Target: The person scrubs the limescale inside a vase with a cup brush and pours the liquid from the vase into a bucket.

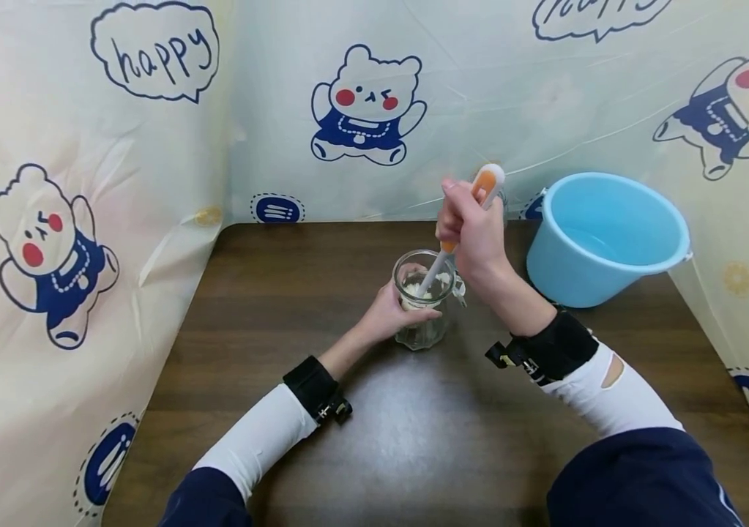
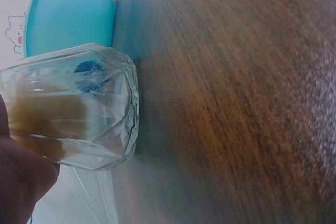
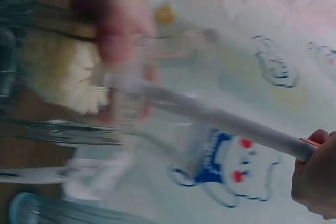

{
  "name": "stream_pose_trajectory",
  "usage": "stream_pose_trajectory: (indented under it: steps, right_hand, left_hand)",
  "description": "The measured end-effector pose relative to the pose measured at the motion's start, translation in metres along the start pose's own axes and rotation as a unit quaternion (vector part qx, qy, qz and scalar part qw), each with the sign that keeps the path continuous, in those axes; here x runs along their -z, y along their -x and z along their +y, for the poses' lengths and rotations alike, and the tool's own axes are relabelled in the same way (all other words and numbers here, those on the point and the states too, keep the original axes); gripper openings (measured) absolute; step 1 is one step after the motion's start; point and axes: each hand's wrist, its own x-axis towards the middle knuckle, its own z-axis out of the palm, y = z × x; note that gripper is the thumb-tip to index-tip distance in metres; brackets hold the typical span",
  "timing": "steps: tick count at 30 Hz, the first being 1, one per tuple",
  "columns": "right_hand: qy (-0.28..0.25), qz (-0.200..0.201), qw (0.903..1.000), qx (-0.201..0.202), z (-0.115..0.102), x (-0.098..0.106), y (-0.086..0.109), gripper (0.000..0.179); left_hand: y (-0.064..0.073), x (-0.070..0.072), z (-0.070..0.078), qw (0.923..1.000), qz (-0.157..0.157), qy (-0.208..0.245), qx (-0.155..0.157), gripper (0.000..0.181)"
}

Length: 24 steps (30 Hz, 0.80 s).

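Observation:
A clear glass jar [image 1: 422,338] with a faceted base stands near the middle of the table. My left hand [image 1: 387,315] grips it round its upper part, thumb across the near side. Above the jar, my right hand [image 1: 476,230] is wrapped round the orange and white handle of a bottle brush [image 1: 489,178]. The grey shaft slants down through the open mouth. In the right wrist view the pale, ragged brush head [image 3: 84,85] shows inside the glass, somewhat blurred. A clasp [image 1: 459,290] hangs at the jar's right side.
A light blue bucket [image 1: 545,256] stands at the back right of the dark wooden table [image 1: 269,293]. Cloth [image 1: 269,110] printed with bears hangs at the back and both sides. Each wrist wears a black band [image 1: 311,384] with a small camera.

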Motion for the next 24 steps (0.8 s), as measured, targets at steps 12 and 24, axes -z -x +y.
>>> stream_pose_trajectory:
  steps: [12,24]
  right_hand:
    - [0.015,-0.038,0.9929,0.112,-0.014,-0.009,0.001,0.042]
    - [0.137,-0.082,0.9773,0.140,-0.001,-0.015,0.008,0.044]
  left_hand:
    - [-0.007,-0.006,-0.034,0.9999,0.010,0.009,0.003,0.077]
    - [-0.002,0.000,-0.009,1.0000,0.001,0.007,-0.007,0.074]
